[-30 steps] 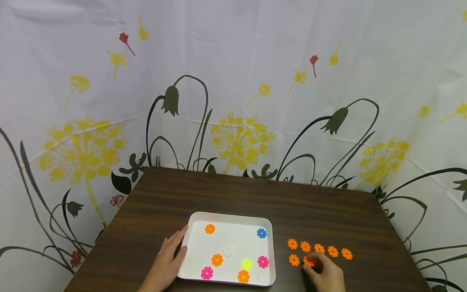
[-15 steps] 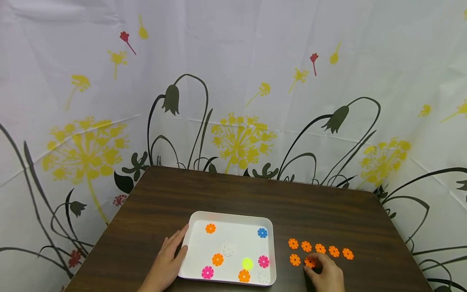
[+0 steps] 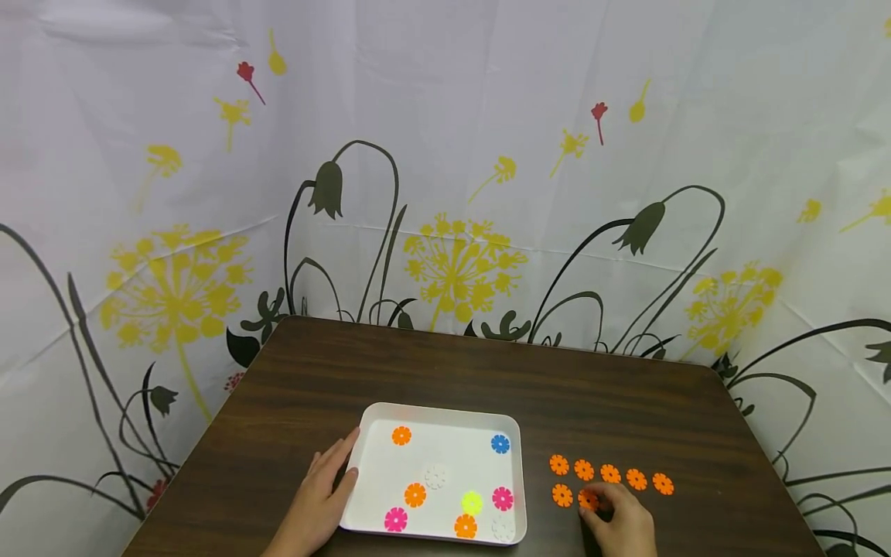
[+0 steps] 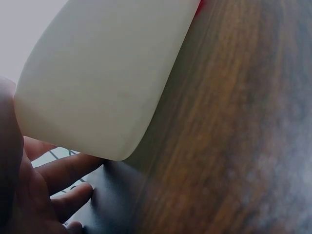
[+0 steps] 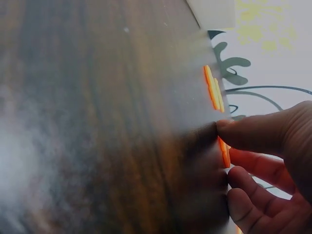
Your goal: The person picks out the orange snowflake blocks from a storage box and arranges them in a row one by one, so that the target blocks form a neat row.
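Note:
My right hand (image 3: 619,522) holds an orange notched, flower-shaped plastic disc (image 3: 588,499) at the table, thumb and forefinger at its edges; part of the disc is hidden. A similar orange disc (image 3: 562,495) lies just left of it, and a row of several orange discs (image 3: 609,473) runs behind. My left hand (image 3: 316,499) rests along the left side of a shallow white tray (image 3: 369,464), fingers extended. In the left wrist view the fingers (image 4: 68,170) touch the tray's outer wall (image 4: 107,87).
Inside the tray lie scattered discs: a blue one (image 3: 500,443), a yellow one (image 3: 472,503), two pink ones, pale ones and several orange ones. The dark wooden table (image 3: 445,363) ends at a printed flower curtain (image 3: 445,155) behind.
Both hands stay nearly where they were, the right one still at the same orange disc. The head view shifts very slightly.

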A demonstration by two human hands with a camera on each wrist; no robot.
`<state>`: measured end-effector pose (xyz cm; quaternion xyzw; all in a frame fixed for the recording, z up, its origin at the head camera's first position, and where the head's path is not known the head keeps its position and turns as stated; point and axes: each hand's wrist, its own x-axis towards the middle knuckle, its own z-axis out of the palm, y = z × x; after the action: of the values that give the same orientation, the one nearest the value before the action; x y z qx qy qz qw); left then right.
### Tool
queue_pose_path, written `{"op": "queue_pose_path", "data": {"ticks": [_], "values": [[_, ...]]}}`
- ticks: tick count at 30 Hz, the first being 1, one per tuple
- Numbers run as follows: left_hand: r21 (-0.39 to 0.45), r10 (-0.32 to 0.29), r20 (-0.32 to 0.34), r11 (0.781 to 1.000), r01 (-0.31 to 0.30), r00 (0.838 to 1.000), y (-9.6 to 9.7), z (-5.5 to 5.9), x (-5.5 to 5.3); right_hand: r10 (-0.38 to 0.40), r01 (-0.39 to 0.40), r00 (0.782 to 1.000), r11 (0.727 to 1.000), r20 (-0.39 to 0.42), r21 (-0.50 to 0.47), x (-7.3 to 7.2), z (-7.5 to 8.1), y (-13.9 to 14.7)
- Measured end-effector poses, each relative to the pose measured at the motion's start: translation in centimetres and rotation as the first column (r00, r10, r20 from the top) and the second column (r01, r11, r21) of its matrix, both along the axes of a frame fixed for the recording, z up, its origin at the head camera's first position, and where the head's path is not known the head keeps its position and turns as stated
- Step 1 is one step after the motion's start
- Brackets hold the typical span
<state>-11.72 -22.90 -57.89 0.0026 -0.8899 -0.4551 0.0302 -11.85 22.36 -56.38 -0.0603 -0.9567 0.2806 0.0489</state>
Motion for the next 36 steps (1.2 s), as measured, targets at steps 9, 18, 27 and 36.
{"op": "queue_pose_path", "data": {"ticks": [9,18,27,36], "values": [[-0.004,0.001,0.008,1.0,-0.001,1.0,0.0,0.2,0.0,-0.002,0.002,1.0,1.0,-0.009,0.008,0.0,0.1,-0.1],[-0.007,0.0,0.007,1.0,0.0,1.0,0.1,0.3,0.1,-0.04,0.028,0.982,0.997,-0.186,-0.07,-0.3,2.5,-1.6],[-0.009,0.0,-0.025,1.0,0.0,1.0,0.1,0.3,0.1,-0.033,-0.026,0.937,0.986,-0.349,-0.163,-2.0,5.2,-3.8],[0.001,-0.002,-0.05,1.0,0.002,0.999,0.1,0.1,0.1,0.048,-0.14,0.931,0.963,-0.362,-0.231,-3.9,7.7,-6.9]]}}
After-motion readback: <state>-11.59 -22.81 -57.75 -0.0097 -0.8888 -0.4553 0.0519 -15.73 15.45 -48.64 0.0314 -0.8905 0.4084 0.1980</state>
